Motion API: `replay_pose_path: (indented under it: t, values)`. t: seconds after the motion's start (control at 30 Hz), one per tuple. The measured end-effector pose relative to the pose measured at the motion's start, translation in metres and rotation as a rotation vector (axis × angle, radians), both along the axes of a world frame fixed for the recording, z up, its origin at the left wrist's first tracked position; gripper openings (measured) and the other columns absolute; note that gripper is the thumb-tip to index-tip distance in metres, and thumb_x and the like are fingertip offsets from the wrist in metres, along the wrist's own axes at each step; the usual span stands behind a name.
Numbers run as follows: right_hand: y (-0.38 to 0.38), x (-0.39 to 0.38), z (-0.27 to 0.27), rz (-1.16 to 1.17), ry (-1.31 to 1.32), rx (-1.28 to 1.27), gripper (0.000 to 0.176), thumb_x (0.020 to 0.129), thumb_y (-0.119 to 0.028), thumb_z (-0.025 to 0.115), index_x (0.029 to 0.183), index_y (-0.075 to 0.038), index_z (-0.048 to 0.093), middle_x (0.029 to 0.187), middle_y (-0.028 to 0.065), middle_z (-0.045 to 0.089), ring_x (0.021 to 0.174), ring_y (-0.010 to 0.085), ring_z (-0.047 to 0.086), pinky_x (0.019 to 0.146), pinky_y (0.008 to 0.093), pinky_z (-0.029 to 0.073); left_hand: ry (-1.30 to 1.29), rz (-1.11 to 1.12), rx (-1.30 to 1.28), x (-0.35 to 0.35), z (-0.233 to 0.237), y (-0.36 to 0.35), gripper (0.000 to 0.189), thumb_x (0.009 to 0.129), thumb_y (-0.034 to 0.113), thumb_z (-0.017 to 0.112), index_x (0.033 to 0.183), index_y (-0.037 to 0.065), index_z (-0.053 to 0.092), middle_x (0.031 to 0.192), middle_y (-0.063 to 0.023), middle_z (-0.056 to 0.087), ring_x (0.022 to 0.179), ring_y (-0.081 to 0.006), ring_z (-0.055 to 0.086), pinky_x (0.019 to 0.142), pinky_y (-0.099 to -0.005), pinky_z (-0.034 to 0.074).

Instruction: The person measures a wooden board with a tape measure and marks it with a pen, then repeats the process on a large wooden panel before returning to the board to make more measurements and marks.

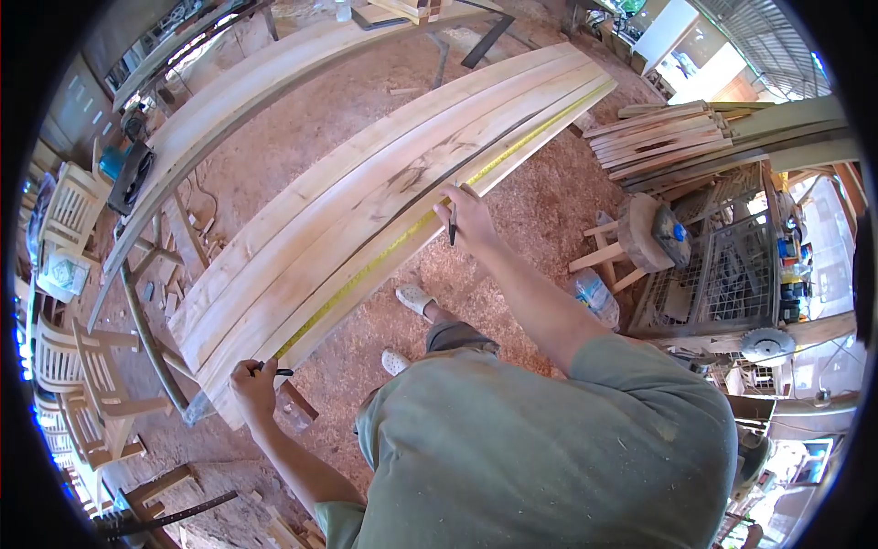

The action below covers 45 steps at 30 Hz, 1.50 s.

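Observation:
Several long pale wooden boards [357, 188] lie side by side, with dark streaks in the grain of one. A yellow tape measure [370, 272] is stretched lengthwise along the board nearest me. At its near end my left hand [253, 389] is closed on the tape measure, by a small dark part mostly hidden in the fingers. Farther along, my right hand [468, 222] rests at the board's near edge, its fingertips by the tape. A black pen [452, 225] is gripped in that hand, pointing down.
Another long wooden bench [247, 91] runs behind the boards. Wooden chairs [96, 384] stand at the left. To the right are a stack of planks [658, 137], a wooden stool [636, 233], a wire-mesh rack [713, 265] and a circular saw blade [766, 345]. Sawdust covers the floor [540, 210].

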State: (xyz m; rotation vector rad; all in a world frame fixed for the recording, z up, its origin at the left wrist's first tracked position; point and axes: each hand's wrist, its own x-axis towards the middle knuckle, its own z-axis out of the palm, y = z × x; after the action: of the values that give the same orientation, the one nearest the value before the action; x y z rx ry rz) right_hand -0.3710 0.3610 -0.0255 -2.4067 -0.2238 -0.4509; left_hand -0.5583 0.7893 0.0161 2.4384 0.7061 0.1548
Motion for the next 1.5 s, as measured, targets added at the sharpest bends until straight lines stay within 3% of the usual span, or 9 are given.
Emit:
replay_pose_path:
  t: [0.2,0.33,0.4,0.73,0.93,1.07,1.13,1.2,1.5]
  values:
    - [-0.001,0.001,-0.004,0.013,0.074,-0.03,0.028,0.085,-0.022,0.068,0.107,-0.008,0.058,0.095,0.0161,0.066,0.104,0.037,0.057,0.095,0.0464,0.047,0.073,-0.002,-0.028,-0.007,-0.004,0.003,0.035,0.069,0.024,0.078,0.082,-0.007,0.068,0.074,-0.0178,0.065,0.07,-0.028,0.062,0.069,-0.0383,0.048]
    - [-0.001,0.002,-0.011,-0.015,0.106,-0.043,0.029,0.085,-0.022,0.068,0.109,-0.008,0.058,0.095,0.0167,0.066,0.104,0.0389,0.058,0.1,0.0459,0.044,0.043,0.001,-0.04,-0.008,-0.013,0.005,0.035,0.068,0.025,0.077,0.081,-0.007,0.068,0.072,-0.0169,0.064,0.067,-0.0265,0.06,0.066,-0.0381,0.048]
    - [0.0,0.004,-0.015,0.009,-0.027,-0.06,0.029,0.083,-0.016,0.069,0.107,-0.003,0.058,0.091,0.0219,0.06,0.083,0.0396,0.059,0.076,0.0458,0.05,0.052,0.03,-0.059,-0.009,-0.014,0.005,0.035,0.068,0.024,0.077,0.08,-0.007,0.068,0.07,-0.016,0.064,0.065,-0.0256,0.06,0.065,-0.0379,0.048]
    - [0.0,-0.001,-0.016,-0.022,-0.017,-0.046,0.034,0.083,-0.016,0.068,0.113,-0.005,0.058,0.107,0.0179,0.063,0.099,0.04,0.057,0.087,0.0471,0.049,0.108,0.056,-0.102,-0.012,-0.016,-0.001,0.033,0.069,0.024,0.076,0.079,-0.006,0.068,0.062,-0.0117,0.061,0.058,-0.0198,0.057,0.058,-0.0345,0.047]
    - [0.005,-0.006,-0.007,-0.084,0.188,0.056,0.036,0.086,-0.018,0.067,0.119,-0.006,0.057,0.116,0.0214,0.059,0.104,0.0415,0.058,0.091,0.046,0.05,0.11,0.039,-0.126,-0.013,-0.015,-0.005,0.035,0.068,0.025,0.076,0.081,-0.006,0.068,0.064,-0.013,0.063,0.06,-0.0208,0.06,0.059,-0.035,0.048]
    - [0.008,-0.009,0.002,-0.061,0.273,-0.013,0.041,0.093,-0.023,0.062,0.128,-0.004,0.052,0.127,0.0204,0.056,0.115,0.0345,0.058,0.099,0.0438,0.049,0.085,0.042,-0.163,-0.018,-0.025,0.002,0.036,0.067,0.026,0.075,0.083,-0.006,0.069,0.065,-0.0153,0.064,0.061,-0.0222,0.061,0.062,-0.0349,0.049]
    - [-0.005,0.002,-0.026,-0.003,0.041,-0.126,0.045,0.093,-0.024,0.062,0.131,-0.003,0.05,0.127,0.0192,0.057,0.111,0.0322,0.06,0.098,0.0441,0.05,0.077,0.041,-0.183,-0.017,-0.029,0.006,0.039,0.067,0.027,0.077,0.085,-0.006,0.069,0.068,-0.0172,0.065,0.063,-0.0238,0.062,0.063,-0.0351,0.05]
    - [-0.004,0.003,-0.018,-0.054,0.247,0.005,0.049,0.091,-0.026,0.064,0.132,-0.004,0.048,0.122,0.0208,0.059,0.107,0.0333,0.062,0.095,0.0431,0.05,0.035,0.055,-0.127,-0.017,-0.028,0.008,0.042,0.067,0.029,0.079,0.086,-0.007,0.069,0.073,-0.0178,0.067,0.066,-0.0242,0.064,0.064,-0.0351,0.051]
    - [-0.024,0.013,-0.016,-0.085,0.165,-0.098,0.07,0.082,-0.036,0.074,0.136,-0.003,0.044,0.12,0.0257,0.059,0.107,0.0389,0.06,0.091,0.0439,0.049,0.056,0.167,-0.08,-0.03,-0.013,0.043,0.039,0.065,0.027,0.082,0.083,-0.005,0.069,0.073,-0.0141,0.066,0.067,-0.0225,0.063,0.064,-0.0342,0.05]
